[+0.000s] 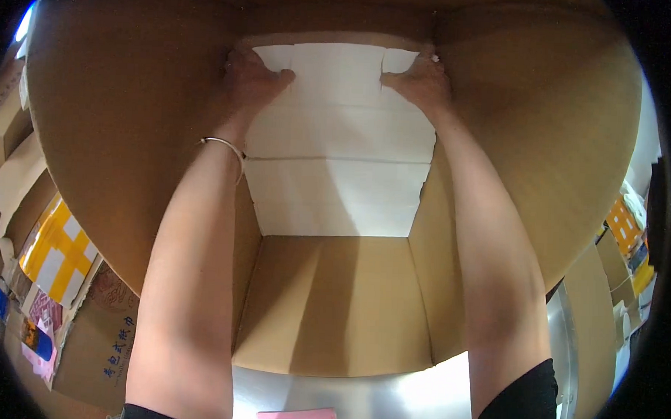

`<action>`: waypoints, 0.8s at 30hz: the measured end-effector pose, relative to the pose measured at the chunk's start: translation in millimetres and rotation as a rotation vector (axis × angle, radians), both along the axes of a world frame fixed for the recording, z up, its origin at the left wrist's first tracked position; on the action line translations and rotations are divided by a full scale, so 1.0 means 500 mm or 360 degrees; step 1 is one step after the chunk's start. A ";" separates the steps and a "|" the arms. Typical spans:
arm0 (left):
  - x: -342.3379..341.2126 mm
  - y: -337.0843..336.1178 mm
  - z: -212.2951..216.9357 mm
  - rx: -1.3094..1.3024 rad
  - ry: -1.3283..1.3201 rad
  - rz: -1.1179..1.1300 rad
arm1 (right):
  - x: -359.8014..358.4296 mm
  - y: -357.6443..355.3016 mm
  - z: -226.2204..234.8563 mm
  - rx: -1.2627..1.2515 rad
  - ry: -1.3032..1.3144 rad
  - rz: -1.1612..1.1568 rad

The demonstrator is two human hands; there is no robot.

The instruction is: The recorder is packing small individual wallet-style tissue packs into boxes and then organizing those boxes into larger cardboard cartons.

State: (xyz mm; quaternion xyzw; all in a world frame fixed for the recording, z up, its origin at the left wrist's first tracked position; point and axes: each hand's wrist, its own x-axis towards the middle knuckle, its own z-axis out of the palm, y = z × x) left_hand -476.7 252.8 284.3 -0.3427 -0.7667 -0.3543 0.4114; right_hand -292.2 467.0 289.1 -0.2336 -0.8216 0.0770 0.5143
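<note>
- Silver table (pixel 410 404), bottom; box (pixel 325 305) on it.
- White panel (pixel 338 136), upper centre, between left hand (pixel 253 81) and right hand (pixel 425 85), equally near.
- Each grips a top corner.

Two bare forearms (pixel 189 271) reach forward from 7 and 5 o'clock. The left hand (pixel 253 82) is at 11 o'clock, the right hand (pixel 427 87) at 1, level and apart; their thumbs (pixel 284 76) point toward each other, the rest dim.

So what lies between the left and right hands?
In the head view, the white panel spans the stretch between the left hand and right hand.
</note>
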 end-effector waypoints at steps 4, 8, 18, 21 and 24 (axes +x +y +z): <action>-0.007 0.012 0.008 0.0007 -0.0500 -0.0447 | -0.002 0.030 -0.002 -0.0018 -0.0168 -0.0066; -0.003 -0.002 0.005 0.0019 -0.0409 -0.0395 | 0.025 -0.053 -0.017 -0.0201 0.0079 -0.0057; 0.291 -0.140 -0.097 0.0654 0.0035 -0.0322 | 0.201 -0.217 -0.085 -0.0360 0.0668 0.0107; 0.426 -0.247 -0.106 0.0375 0.0413 -0.0021 | 0.298 -0.263 -0.142 -0.0374 0.0644 0.0163; 0.574 -0.363 -0.152 0.0335 0.0314 -0.0067 | 0.410 -0.353 -0.205 -0.0438 0.0485 0.0256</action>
